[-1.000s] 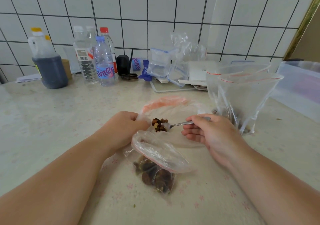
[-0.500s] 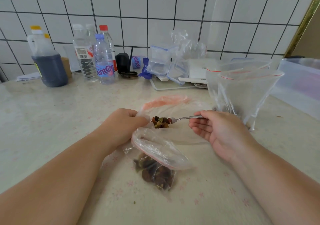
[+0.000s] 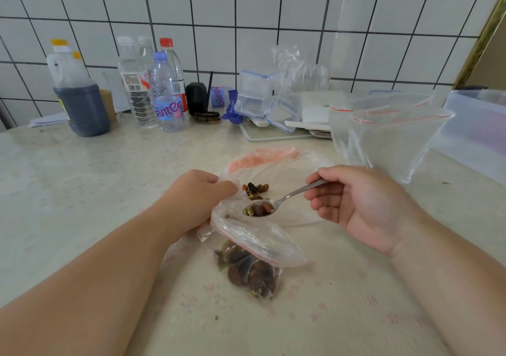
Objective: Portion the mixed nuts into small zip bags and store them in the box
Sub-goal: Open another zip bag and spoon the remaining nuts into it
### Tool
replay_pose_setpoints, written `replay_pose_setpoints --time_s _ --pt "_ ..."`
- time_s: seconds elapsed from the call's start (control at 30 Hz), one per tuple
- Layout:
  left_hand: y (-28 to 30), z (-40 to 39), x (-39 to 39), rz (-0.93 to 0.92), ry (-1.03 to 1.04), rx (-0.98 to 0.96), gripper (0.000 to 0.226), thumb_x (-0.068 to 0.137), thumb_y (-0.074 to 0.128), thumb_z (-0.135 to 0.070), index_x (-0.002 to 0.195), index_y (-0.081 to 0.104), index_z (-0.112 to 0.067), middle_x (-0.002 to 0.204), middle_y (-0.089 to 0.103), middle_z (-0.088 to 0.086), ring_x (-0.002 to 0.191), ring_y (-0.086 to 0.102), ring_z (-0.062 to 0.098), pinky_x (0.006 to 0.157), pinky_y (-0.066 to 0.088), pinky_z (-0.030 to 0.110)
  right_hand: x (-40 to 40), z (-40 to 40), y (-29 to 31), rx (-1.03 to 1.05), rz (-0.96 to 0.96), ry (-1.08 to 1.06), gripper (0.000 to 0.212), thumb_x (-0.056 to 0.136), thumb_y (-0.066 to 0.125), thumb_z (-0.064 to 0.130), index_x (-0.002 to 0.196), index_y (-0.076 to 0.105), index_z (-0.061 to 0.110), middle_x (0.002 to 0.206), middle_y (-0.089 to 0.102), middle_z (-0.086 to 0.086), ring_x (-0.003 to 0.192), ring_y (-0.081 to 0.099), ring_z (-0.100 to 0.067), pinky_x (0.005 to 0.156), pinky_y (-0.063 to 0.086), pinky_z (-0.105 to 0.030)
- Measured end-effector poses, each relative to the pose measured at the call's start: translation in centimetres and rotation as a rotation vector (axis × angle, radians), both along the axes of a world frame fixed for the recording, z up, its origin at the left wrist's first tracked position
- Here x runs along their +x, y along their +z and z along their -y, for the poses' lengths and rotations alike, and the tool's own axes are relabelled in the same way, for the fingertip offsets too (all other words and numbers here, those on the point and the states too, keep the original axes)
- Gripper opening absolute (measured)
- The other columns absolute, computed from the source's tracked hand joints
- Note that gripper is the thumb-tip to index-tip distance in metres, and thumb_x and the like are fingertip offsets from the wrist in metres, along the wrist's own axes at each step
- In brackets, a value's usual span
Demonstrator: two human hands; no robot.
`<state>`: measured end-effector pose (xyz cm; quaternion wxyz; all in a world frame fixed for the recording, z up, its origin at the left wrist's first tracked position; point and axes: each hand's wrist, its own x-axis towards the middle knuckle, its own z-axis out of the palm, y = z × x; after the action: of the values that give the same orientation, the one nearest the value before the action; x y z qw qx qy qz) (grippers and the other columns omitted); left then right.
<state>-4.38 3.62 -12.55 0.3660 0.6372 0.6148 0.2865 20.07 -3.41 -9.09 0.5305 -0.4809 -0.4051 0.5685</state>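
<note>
A pale counter (image 3: 82, 191) with a faint flower print fills the lower part of the view, backed by a white tiled wall (image 3: 246, 13). At about 3 o'clock, against the right edge, stands a large translucent storage box (image 3: 482, 120). Just left of it, near 2 o'clock, two big clear zip bags (image 3: 388, 134) stand open with red-lined rims. At 10 o'clock sits a jug of dark liquid (image 3: 79, 101), and beside it, toward 11 o'clock, a cluster of water bottles (image 3: 161, 92). At 12 o'clock a stack of small clear lidded containers (image 3: 260, 95) rests on a white tray (image 3: 273, 136).

In the centre lies a flat plastic bag (image 3: 273, 161) with a pinkish band, carrying a little heap of mixed nuts (image 3: 256, 190). Nearer the person, toward 6 o'clock, the small zip bag (image 3: 254, 249) lies on the counter, its mouth open and its bottom already holding nuts. The left hand (image 3: 197, 199) grips the bag's rim from the 9 o'clock side, fingers curled on the plastic. The right hand (image 3: 361, 205), at 3 o'clock of the bag, pinches the handle of a metal spoon (image 3: 276, 202) between thumb and curled fingers. The spoon's bowl, loaded with nuts, hangs right at the bag's open mouth.
</note>
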Motion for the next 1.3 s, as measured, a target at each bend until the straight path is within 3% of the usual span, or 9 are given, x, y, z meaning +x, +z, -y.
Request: replay_pose_setpoints --time_s 0.23,0.3,0.43,0.6,0.73,0.87,1.03,1.13,1.3 --pt "0.3 0.0 0.2 -0.032 0.019 -0.020 0.054 0.087 0.068 -0.052 0.092 0.071 0.001 0.082 0.074 0.020 0.058 0.062 0.022 0.063 0.054 0.036 -0.6 1.4 -0.6 0.470 0.498 0.328 0.019 0.093 0.062 0.024 0.088 0.076 0.013 0.082 0.074 -0.014 0.071 0.070 -0.024 0.065 0.054 -0.027" --pt "0.4 0.1 0.2 -0.028 0.022 -0.032 0.048 0.088 0.069 -0.048 0.091 0.073 0.000 0.076 0.076 0.014 0.059 0.062 0.022 0.064 0.056 0.039 -0.5 1.4 -0.6 0.508 0.497 0.308 0.019 0.091 0.062 0.027 0.088 0.076 0.014 0.082 0.074 -0.013 0.069 0.070 -0.023 0.066 0.053 -0.026" --pt "0.5 0.5 0.2 0.040 -0.013 -0.031 0.043 0.090 0.070 -0.038 0.092 0.071 0.005 0.078 0.074 0.022 0.060 0.059 0.024 0.065 0.052 0.039 0.0 0.6 -0.4 0.465 0.242 -0.040 0.019 0.090 0.061 0.017 0.078 0.075 0.012 0.072 0.072 -0.016 0.059 0.064 -0.022 0.055 0.049 -0.023" --pt "0.8 0.8 0.4 0.017 -0.025 -0.031 0.032 0.089 0.072 -0.040 0.089 0.079 -0.009 0.081 0.078 0.013 0.066 0.069 0.025 0.079 0.062 0.049 0.2 -0.7 -1.3 0.328 0.467 -0.405 0.022 0.092 0.053 0.012 0.082 0.072 0.015 0.071 0.075 -0.003 0.061 0.072 -0.015 0.057 0.054 -0.022" --pt "0.9 1.0 0.5 0.022 -0.038 -0.023 0.024 0.091 0.071 -0.040 0.082 0.081 -0.020 0.076 0.079 0.005 0.071 0.076 0.029 0.076 0.063 0.046 -0.2 -1.3 -2.1 0.312 0.552 -0.367 0.026 0.093 0.057 0.014 0.076 0.072 0.025 0.070 0.075 0.004 0.066 0.073 -0.016 0.071 0.058 -0.036" --pt "1.0 1.2 0.4 0.033 -0.048 -0.021 0.019 0.093 0.069 -0.035 0.086 0.081 -0.023 0.078 0.079 0.003 0.080 0.076 0.030 0.076 0.063 0.044 -0.8 -1.2 -2.8 0.310 0.574 -0.220 0.024 0.097 0.058 0.017 0.082 0.074 0.028 0.076 0.076 0.003 0.073 0.075 -0.015 0.075 0.059 -0.033" --pt "1.1 1.3 0.5 0.047 -0.041 -0.016 0.022 0.093 0.068 -0.034 0.091 0.080 -0.016 0.082 0.079 0.009 0.084 0.074 0.036 0.080 0.062 0.050 -0.5 -1.4 -2.4 0.216 0.443 -0.280 0.022 0.093 0.056 0.012 0.083 0.074 0.015 0.074 0.076 -0.005 0.066 0.074 -0.019 0.057 0.057 -0.022" --pt "1.0 1.3 0.5 0.058 -0.038 -0.015 0.024 0.093 0.069 -0.038 0.088 0.081 -0.018 0.080 0.079 0.009 0.081 0.074 0.036 0.078 0.062 0.051 -0.1 -1.6 -2.3 0.194 0.432 -0.343 0.023 0.088 0.053 0.011 0.076 0.073 0.013 0.068 0.074 -0.006 0.059 0.072 -0.021 0.051 0.053 -0.023" --pt "0.8 0.9 0.4 0.073 -0.045 -0.017 0.024 0.092 0.070 -0.042 0.078 0.081 -0.026 0.072 0.078 0.004 0.058 0.070 0.018 0.065 0.062 0.039 0.4 -1.7 -2.1 0.190 0.469 -0.380 0.023 0.085 0.050 0.010 0.073 0.070 0.012 0.063 0.072 -0.007 0.052 0.069 -0.020 0.047 0.050 -0.024"
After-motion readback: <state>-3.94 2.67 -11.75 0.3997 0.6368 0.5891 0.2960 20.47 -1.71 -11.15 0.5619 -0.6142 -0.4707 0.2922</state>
